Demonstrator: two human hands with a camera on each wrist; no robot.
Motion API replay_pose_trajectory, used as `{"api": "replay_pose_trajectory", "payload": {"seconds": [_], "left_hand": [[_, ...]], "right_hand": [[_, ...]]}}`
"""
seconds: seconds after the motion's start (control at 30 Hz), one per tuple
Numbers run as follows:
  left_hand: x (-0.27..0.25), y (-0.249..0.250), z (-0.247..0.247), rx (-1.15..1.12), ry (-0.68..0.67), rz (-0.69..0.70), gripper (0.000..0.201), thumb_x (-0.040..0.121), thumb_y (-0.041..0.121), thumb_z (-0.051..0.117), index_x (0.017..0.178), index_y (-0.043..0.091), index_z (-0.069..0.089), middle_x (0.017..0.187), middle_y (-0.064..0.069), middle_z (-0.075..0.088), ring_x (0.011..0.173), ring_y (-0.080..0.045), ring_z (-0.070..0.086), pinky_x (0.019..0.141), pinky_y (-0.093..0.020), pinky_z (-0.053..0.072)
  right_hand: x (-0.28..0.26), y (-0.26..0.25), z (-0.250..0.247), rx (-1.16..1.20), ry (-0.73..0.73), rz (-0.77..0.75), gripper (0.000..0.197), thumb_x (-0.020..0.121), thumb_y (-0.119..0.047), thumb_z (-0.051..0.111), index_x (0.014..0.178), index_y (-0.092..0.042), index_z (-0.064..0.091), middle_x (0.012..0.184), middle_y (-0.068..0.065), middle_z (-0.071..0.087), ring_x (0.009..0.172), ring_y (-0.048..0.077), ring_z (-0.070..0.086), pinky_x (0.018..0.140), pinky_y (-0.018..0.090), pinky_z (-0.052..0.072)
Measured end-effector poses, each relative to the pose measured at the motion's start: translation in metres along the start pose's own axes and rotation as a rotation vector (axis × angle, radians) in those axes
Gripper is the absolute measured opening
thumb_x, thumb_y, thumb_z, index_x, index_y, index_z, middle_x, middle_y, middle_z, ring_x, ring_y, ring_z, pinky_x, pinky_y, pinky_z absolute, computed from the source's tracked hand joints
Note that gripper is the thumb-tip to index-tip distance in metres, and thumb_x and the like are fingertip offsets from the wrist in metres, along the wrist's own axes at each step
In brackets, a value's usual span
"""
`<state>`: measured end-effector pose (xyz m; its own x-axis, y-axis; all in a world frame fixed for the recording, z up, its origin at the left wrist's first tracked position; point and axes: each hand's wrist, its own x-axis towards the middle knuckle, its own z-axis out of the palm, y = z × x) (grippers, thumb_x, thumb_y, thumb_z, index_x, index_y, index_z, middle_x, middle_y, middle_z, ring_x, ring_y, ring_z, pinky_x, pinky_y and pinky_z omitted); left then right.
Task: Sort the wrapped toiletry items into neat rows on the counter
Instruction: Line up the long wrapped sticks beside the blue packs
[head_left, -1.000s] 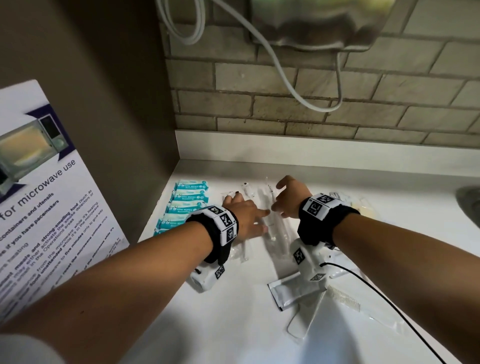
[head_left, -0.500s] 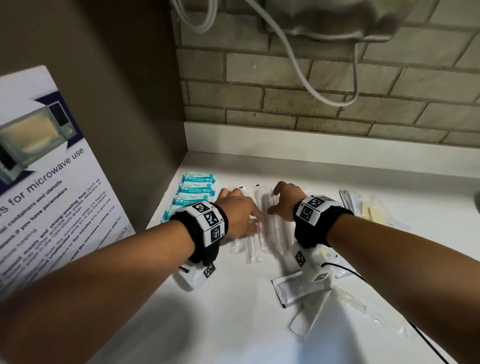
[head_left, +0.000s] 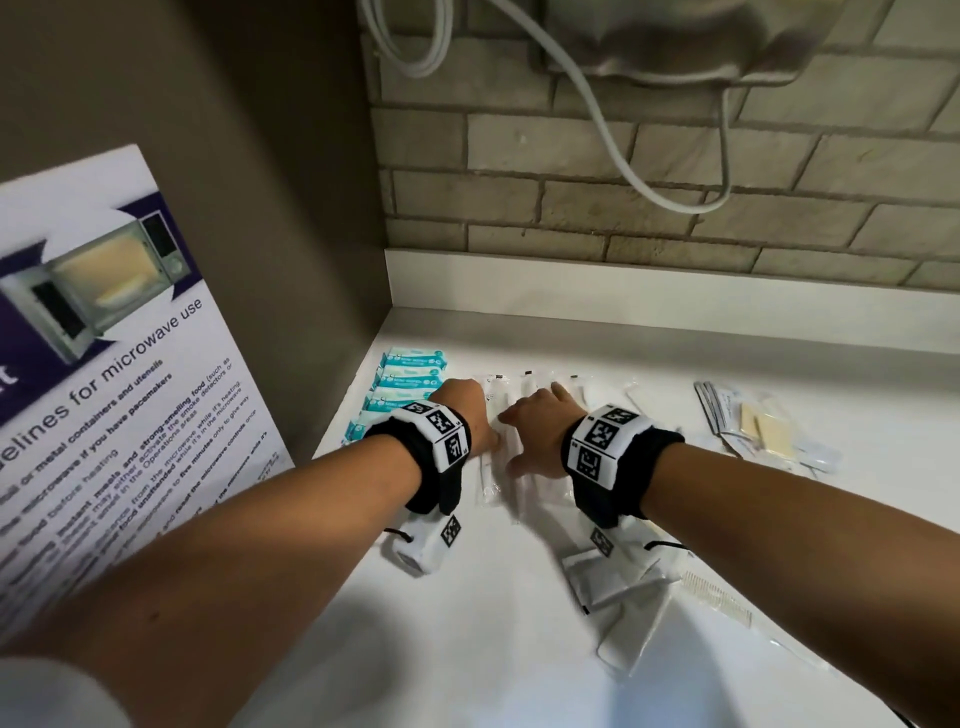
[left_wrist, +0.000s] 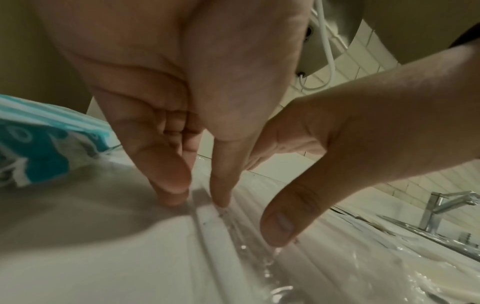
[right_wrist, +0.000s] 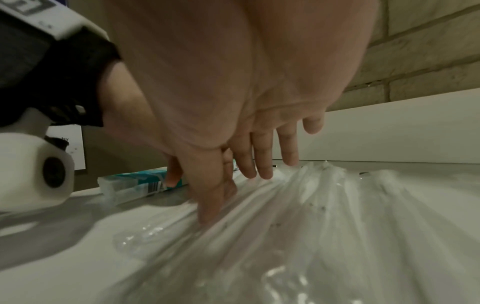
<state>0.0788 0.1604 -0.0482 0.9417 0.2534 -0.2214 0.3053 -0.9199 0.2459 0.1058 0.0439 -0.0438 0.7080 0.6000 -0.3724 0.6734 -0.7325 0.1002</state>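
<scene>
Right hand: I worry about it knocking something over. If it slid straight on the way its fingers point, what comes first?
Probably only the white upstand below the brick wall; the counter ahead looks free.

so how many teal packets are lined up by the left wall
5 show, in one column along the wall: the back one, then, and the front one, partly hidden by the left wrist.
</scene>
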Motion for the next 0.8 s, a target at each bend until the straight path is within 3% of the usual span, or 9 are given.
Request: {"api": "replay_pose_trajectory", "payload": {"seconds": [0.07,0.17,0.3,0.37,0.43,0.5,0.57,0.67,0.8], "left_hand": [[0.001,0.0,-0.001,0.008,-0.019,-0.026,0.03,0.078,0.026,0.074,0.066,0.013,0.05,0.064,-0.002,0.054,0.068,-0.025,0.061,0.056,-0.026,0.045],[0.004,-0.002,-0.004,0.011,-0.025,-0.06,0.027,0.079,0.02,0.071,0.066,0.011,0.049,0.066,-0.004,0.053,0.067,-0.025,0.057,0.058,-0.027,0.043],[0.003,-0.003,-0.011,-0.045,-0.016,-0.068,0.03,0.077,0.024,0.071,0.061,0.01,0.049,0.063,-0.005,0.053,0.062,-0.024,0.055,0.054,-0.026,0.039],[0.001,-0.002,-0.015,-0.08,-0.018,-0.061,0.029,0.08,0.028,0.068,0.064,0.009,0.052,0.071,-0.011,0.06,0.07,-0.028,0.062,0.057,-0.026,0.04],[-0.001,-0.001,-0.018,-0.128,0.0,-0.045,0.023,0.083,0.027,0.063,0.093,0.006,0.062,0.099,-0.016,0.066,0.093,-0.032,0.065,0.067,-0.03,0.044],[0.0,-0.001,-0.017,-0.2,0.008,-0.047,0.04,0.087,0.022,0.059,0.125,0.012,0.049,0.111,-0.012,0.062,0.102,-0.031,0.06,0.079,-0.032,0.046],[-0.001,-0.001,-0.015,-0.267,0.011,-0.027,0.043,0.089,0.013,0.053,0.13,0.019,0.041,0.096,-0.007,0.058,0.09,-0.027,0.058,0.074,-0.03,0.045],[-0.003,-0.001,-0.013,-0.349,0.01,0.002,0.043,0.088,0.002,0.043,0.123,0.026,0.047,0.081,-0.004,0.054,0.071,-0.022,0.055,0.057,-0.027,0.043],[-0.005,-0.002,-0.004,-0.551,-0.035,0.006,0.063,0.085,-0.005,0.035,0.128,0.039,0.049,0.078,-0.01,0.06,0.063,-0.025,0.059,0.06,-0.034,0.055]], "right_hand": [[0.0,0.004,0.001,-0.01,0.006,0.003,0.071,0.085,-0.054,0.06,0.145,-0.022,0.04,0.146,0.003,0.046,0.141,0.027,0.03,0.121,0.048,0.008],[0.001,0.01,0.003,0.003,0.02,0.014,0.072,0.084,-0.056,0.06,0.144,-0.021,0.041,0.144,0.003,0.049,0.139,0.028,0.033,0.12,0.045,0.013],[0.0,0.016,0.004,0.082,0.072,0.011,0.072,0.085,-0.052,0.062,0.145,-0.02,0.039,0.129,0.007,0.06,0.131,0.03,0.043,0.118,0.041,0.021],[-0.003,0.018,0.002,0.145,0.087,0.013,0.072,0.087,-0.045,0.063,0.148,-0.023,0.033,0.121,0.007,0.064,0.129,0.029,0.045,0.117,0.039,0.022],[-0.007,0.02,-0.001,0.186,0.072,0.021,0.065,0.09,-0.041,0.061,0.147,-0.027,0.034,0.119,0.008,0.065,0.13,0.027,0.043,0.116,0.037,0.023],[-0.01,0.022,-0.003,0.204,0.052,0.033,0.056,0.093,-0.038,0.057,0.145,-0.03,0.039,0.128,0.008,0.061,0.134,0.026,0.038,0.115,0.036,0.024],[-0.013,0.023,-0.004,0.221,0.046,0.039,0.053,0.095,-0.036,0.054,0.145,-0.03,0.039,0.132,0.007,0.059,0.137,0.025,0.035,0.113,0.034,0.027],[-0.015,0.022,-0.005,0.223,0.044,0.024,0.057,0.096,-0.035,0.052,0.15,-0.028,0.032,0.133,0.007,0.059,0.138,0.025,0.032,0.113,0.032,0.025],[-0.01,0.022,-0.002,0.234,0.051,0.011,0.061,0.094,-0.038,0.053,0.15,-0.029,0.031,0.122,0.008,0.065,0.135,0.026,0.036,0.116,0.034,0.019]]}}
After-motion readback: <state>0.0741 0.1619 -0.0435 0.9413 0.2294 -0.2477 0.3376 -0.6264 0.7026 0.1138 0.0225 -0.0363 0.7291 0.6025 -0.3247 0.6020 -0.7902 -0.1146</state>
